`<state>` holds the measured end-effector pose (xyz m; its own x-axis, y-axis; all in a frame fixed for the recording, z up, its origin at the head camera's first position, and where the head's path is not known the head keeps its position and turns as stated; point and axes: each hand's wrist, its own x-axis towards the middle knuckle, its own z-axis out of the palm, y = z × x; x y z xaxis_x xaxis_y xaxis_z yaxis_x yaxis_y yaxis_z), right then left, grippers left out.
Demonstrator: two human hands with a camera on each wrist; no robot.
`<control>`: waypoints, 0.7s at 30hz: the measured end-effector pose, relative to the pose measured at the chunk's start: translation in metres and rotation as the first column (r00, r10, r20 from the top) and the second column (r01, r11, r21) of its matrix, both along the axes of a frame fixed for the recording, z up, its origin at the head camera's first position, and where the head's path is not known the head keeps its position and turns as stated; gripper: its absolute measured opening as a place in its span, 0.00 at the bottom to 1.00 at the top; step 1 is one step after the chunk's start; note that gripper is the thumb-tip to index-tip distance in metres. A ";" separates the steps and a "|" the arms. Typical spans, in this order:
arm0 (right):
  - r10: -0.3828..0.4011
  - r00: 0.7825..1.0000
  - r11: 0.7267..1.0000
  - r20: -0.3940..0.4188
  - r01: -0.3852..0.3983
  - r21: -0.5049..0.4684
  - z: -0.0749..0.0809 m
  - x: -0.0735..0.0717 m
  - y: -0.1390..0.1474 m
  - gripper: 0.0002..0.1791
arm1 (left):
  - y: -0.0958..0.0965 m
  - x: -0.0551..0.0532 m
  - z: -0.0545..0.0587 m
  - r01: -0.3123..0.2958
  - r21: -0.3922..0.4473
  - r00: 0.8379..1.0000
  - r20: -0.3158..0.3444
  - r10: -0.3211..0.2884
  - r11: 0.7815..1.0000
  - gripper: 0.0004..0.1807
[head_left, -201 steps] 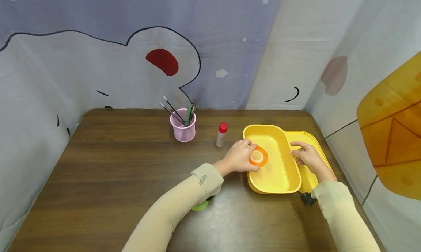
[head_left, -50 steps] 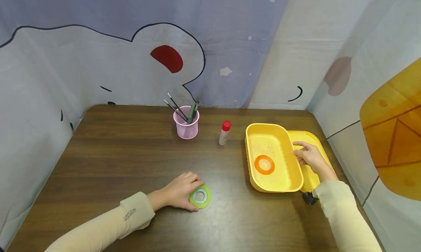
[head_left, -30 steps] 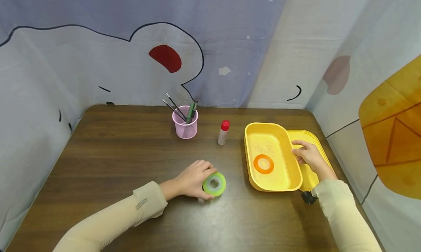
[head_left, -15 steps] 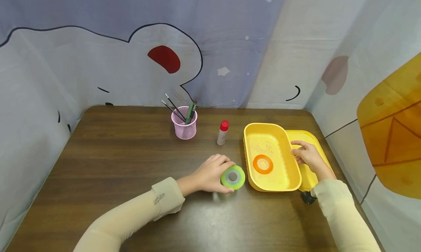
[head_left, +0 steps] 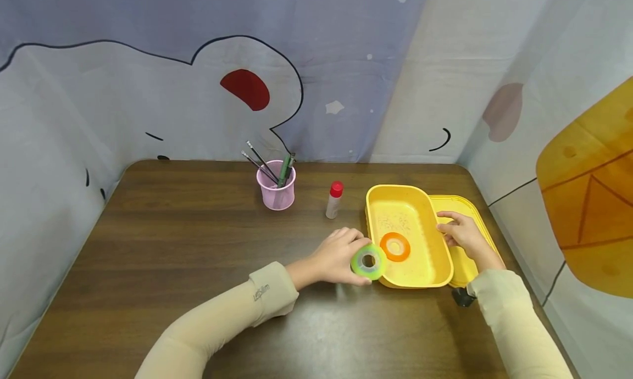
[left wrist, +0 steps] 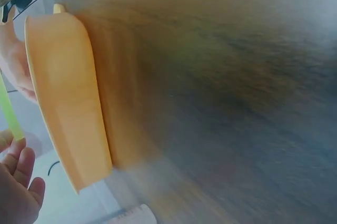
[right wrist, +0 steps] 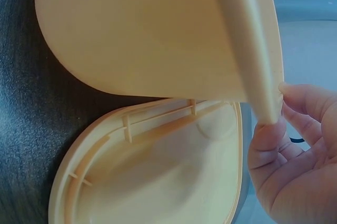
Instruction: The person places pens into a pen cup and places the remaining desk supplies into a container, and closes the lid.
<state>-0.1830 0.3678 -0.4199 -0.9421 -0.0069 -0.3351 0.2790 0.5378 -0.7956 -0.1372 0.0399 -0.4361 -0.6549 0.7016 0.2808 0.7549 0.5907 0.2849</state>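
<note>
My left hand (head_left: 336, 258) pinches a green roll of tape (head_left: 379, 263) between thumb and fingers. Held above the tabletop, the roll overlaps the left rim of the yellow plastic box (head_left: 420, 225) in the head view. Edge-on, the same green tape (left wrist: 9, 110) stands higher than the box's wall (left wrist: 68, 97) in the left wrist view. Flat on the box floor lies an orange roll of tape (head_left: 406, 248). With thumb and fingertips, my right hand (head_left: 465, 236) grips the box's right rim, as the right wrist view also shows.
A yellow lid (head_left: 452, 203) lies partly under the box's right side. Behind the left hand stands a red-capped glue stick (head_left: 333, 201). A pink cup (head_left: 277, 196) with pens and pencils is farther back. Curtains hang along the brown table's (head_left: 173, 247) edges.
The orange tape was released into the box earlier. My left hand then took the green tape from the table and carried it right and up to the box. The right hand stays on the rim.
</note>
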 end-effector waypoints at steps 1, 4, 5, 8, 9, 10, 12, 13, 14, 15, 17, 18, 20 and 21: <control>-0.001 1.000 1.000 0.000 0.001 -0.001 0.000 0.000 0.000 0.28 | 0.002 -0.001 0.000 -0.002 0.003 1.000 -0.004 0.002 1.000 0.41; -0.002 1.000 1.000 0.002 0.002 -0.004 0.000 0.000 0.000 0.28 | 0.008 -0.005 0.000 -0.020 0.010 1.000 -0.016 0.021 1.000 0.41; -0.002 1.000 1.000 0.002 0.002 -0.005 0.000 0.000 0.000 0.28 | 0.011 -0.007 0.000 -0.030 0.011 0.999 -0.015 0.030 0.999 0.42; -0.002 1.000 1.000 0.003 0.002 -0.007 0.000 0.000 -0.001 0.28 | 0.018 -0.012 0.002 -0.067 0.010 0.998 0.001 0.067 0.998 0.42; -0.003 1.000 1.000 0.003 0.003 -0.007 0.000 0.000 0.000 0.27 | 0.021 -0.014 0.003 -0.079 0.008 0.997 0.011 0.079 0.997 0.42; -0.003 1.000 1.000 0.002 0.003 -0.006 0.000 0.000 0.000 0.27 | 0.023 -0.016 0.005 -0.092 0.005 0.996 0.020 0.092 0.996 0.42; -0.002 1.000 1.000 -0.001 0.002 -0.005 0.000 0.000 0.000 0.27 | 0.028 -0.019 0.007 -0.112 -0.002 0.993 0.041 0.112 0.994 0.42; -0.001 1.000 1.000 -0.003 0.001 -0.005 0.000 0.000 0.000 0.27 | 0.031 -0.021 0.008 -0.120 -0.009 0.992 0.047 0.121 0.993 0.42; -0.001 1.000 1.000 -0.004 0.001 -0.005 0.000 0.000 0.000 0.27 | 0.033 -0.023 0.009 -0.128 -0.016 0.990 0.054 0.128 0.992 0.42; 0.000 1.000 1.000 -0.005 0.000 -0.006 0.000 0.000 0.000 0.27 | 0.035 -0.025 0.009 -0.133 -0.023 0.989 0.059 0.134 0.991 0.42; 0.001 1.000 1.000 -0.004 -0.001 -0.008 0.000 0.000 0.000 0.27 | 0.039 -0.028 0.010 -0.139 -0.039 0.988 0.063 0.141 0.990 0.43; 0.000 1.000 1.000 -0.003 0.000 -0.010 0.000 0.000 0.000 0.27 | 0.041 -0.030 0.010 -0.142 -0.046 0.987 0.063 0.145 0.989 0.43; 0.000 1.000 1.000 -0.001 0.000 -0.015 0.000 0.000 -0.001 0.27 | 0.045 -0.034 0.009 -0.148 -0.058 0.987 0.058 0.152 0.987 0.43; 0.001 1.000 1.000 -0.002 -0.001 -0.016 0.000 0.000 -0.001 0.27 | 0.047 -0.035 0.009 -0.153 -0.061 0.986 0.057 0.157 0.986 0.43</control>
<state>-0.1828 0.3671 -0.4200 -0.9426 -0.0130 -0.3335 0.2774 0.5253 -0.8045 -0.1726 0.0872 -0.4271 -0.7717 0.6038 0.1997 0.6352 0.7157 0.2903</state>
